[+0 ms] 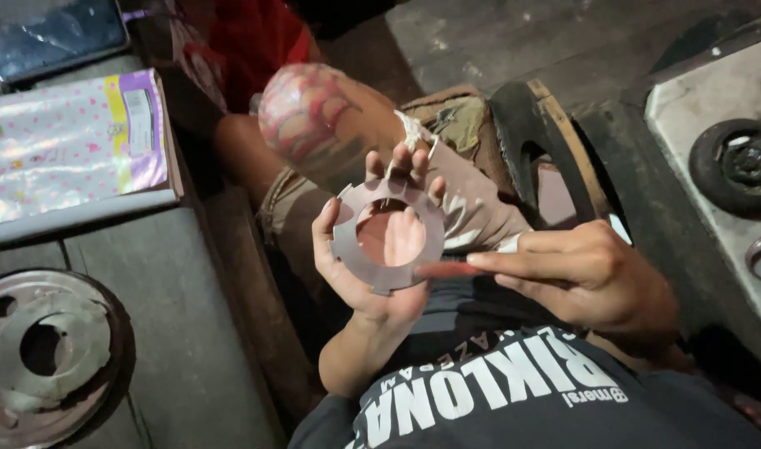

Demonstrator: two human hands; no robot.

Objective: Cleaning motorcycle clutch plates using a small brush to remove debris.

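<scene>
My left hand (372, 283) holds up a flat grey metal ring (351, 249) with notched tabs round its rim, thumb on its left edge and fingers behind it. My right hand (588, 278) grips a thin red stick-like tool (447, 269) and presses its tip against the ring's lower right edge. Both hands sit over my lap, above my dark shirt with white lettering (480, 391).
A round metal plate (44, 349) with holes lies on the grey bench at lower left. A dotted pink and purple packet (64, 141) lies at upper left. A small black wheel (738, 166) rests on a slab at right. Another person's bent leg (314, 125) is ahead.
</scene>
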